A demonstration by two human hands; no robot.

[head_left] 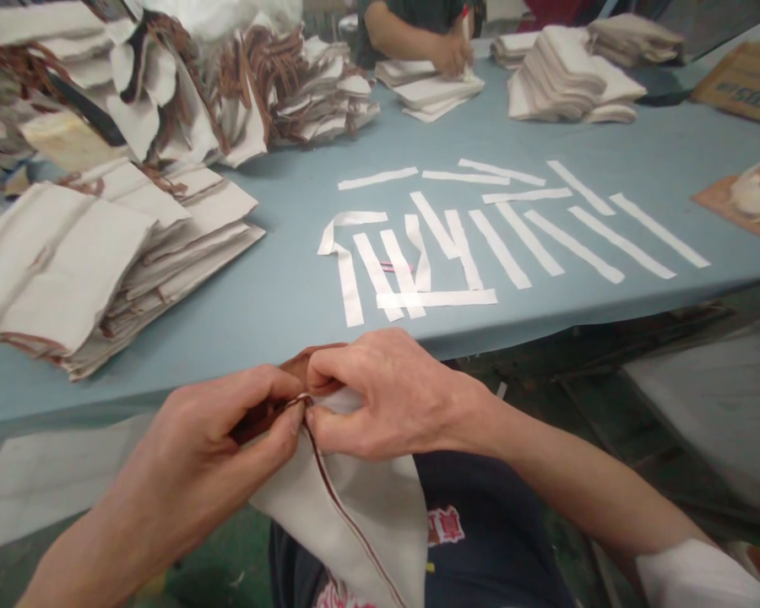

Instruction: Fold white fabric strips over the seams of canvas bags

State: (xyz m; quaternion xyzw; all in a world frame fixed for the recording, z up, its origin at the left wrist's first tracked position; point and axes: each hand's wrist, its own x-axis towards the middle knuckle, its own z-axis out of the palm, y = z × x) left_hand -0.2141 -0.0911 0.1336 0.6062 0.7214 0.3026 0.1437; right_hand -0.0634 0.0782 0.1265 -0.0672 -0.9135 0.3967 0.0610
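Note:
A cream fabric piece with brown piping (367, 498) hangs over my lap below the table's front edge. My left hand (221, 447) pinches its brown-trimmed upper edge between thumb and fingers. Right beside it, my right hand (380, 397) is closed on the same edge, and the two sets of fingertips nearly meet where the piping starts. Brown lining shows behind the fingers. What exactly lies between the fingertips is partly hidden.
Several white strips (494, 245) lie scattered on the blue-covered table (279, 279). Stacked cream fabric pieces (57, 262) sit at left, with brown-trimmed piles (247, 93) behind. Across the table, a person's hand (453, 55) rests at more fabric (431, 89). A cardboard box (744, 84) stands far right.

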